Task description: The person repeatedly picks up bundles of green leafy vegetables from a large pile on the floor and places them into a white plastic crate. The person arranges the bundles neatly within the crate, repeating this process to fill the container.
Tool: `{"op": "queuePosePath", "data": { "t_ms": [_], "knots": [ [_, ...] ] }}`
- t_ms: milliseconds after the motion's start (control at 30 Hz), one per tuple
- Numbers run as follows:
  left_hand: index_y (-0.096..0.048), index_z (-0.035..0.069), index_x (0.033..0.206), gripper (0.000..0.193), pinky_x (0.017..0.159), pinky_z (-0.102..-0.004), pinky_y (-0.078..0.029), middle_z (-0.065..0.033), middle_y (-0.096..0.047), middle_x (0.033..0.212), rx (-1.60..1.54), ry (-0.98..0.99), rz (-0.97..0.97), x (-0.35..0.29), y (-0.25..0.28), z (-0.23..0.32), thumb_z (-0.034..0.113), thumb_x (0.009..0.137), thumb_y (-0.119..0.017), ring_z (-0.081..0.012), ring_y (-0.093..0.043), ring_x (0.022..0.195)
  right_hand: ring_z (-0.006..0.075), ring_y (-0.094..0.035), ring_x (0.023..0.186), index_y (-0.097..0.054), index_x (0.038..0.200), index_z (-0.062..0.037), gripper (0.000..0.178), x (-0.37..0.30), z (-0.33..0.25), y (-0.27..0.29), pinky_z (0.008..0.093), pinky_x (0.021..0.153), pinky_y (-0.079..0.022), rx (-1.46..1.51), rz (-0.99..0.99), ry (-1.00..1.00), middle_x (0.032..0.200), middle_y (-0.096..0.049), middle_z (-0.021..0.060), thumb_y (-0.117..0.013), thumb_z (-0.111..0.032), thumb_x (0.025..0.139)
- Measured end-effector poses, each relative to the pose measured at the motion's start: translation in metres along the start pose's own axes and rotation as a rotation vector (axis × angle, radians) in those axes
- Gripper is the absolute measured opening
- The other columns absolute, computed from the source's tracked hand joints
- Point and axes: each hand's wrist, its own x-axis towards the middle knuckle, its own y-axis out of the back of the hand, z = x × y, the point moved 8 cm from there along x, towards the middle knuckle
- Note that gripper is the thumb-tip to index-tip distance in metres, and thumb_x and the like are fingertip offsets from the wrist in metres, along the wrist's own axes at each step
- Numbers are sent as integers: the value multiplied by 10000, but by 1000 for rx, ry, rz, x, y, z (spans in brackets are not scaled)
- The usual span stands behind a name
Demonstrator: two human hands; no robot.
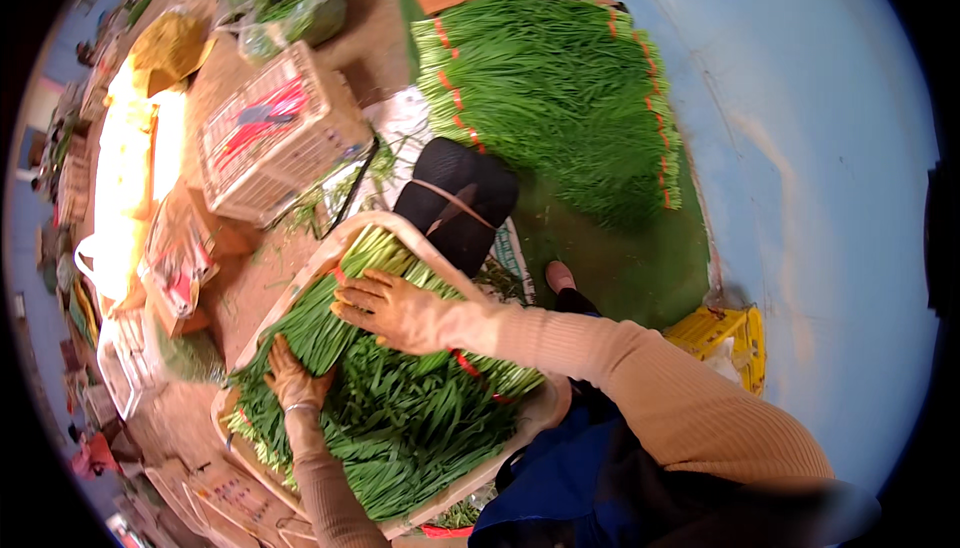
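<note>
Green leafy stalks, long and flat like chives, fill a shallow pale tray [532, 416] in the near middle of the scene, tied into bundles [400, 418] with red bands. The right hand [392, 310] lies flat on top of the far bundle, palm down and fingers spread toward the left, pressing on the stalks rather than closed round them. The left hand [293, 380] rests on the leaves at the tray's left side, fingers curled lightly into the greens, a thin bracelet at the wrist; whether it actually grips a bunch cannot be told. Both arms wear tan ribbed sleeves, and a blue apron shows at the near edge. Just beyond the tray stands a black stool [458, 198]. Farther off on the right, a large stack of the same greens [560, 88], also red-banded, lies on a green mat. To the far left sits a white plastic crate [270, 138] on a brown floor, with glare washing out the area beside it. A yellow crate [725, 333] sits to the right, near the person's shoe.
</note>
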Motion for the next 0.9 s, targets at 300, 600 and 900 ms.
{"op": "queuePosePath", "data": {
  "t_ms": [300, 600, 900],
  "knots": [
    [-124, 100, 1543, 1370, 1168, -430, -237, -179, -237, 1571, -68, -99, -89, -11, 45, 14, 355, 461, -925, -349, -215, 1450, 207, -635, 1052, -583, 1245, -1, 432, -292, 180, 81, 316, 902, -516, 519, 1013, -629, 1185, -657, 141, -731, -97, 850],
    [-330, 47, 1480, 779, 1076, -452, -372, -259, -465, 1396, 256, 303, 90, -74, 100, 105, 526, 907, -551, -360, -424, 1321, 312, -207, 1453, -392, 1450, -166, 512, -650, 485, -159, 499, 1149, -221, 1607, 1300, -1804, 1582, -257, 51, -476, -364, 985],
    [-408, 32, 1426, 659, 1033, -452, -414, -216, -505, 1352, -166, 442, 330, -91, -11, 389, 457, 939, -537, -343, -496, 1227, 304, -187, 1425, -197, 1516, -194, 594, -770, 721, -213, 508, 1168, -133, 1538, 1411, -1778, 1566, -203, 16, -347, -472, 1013]
  ]
}}
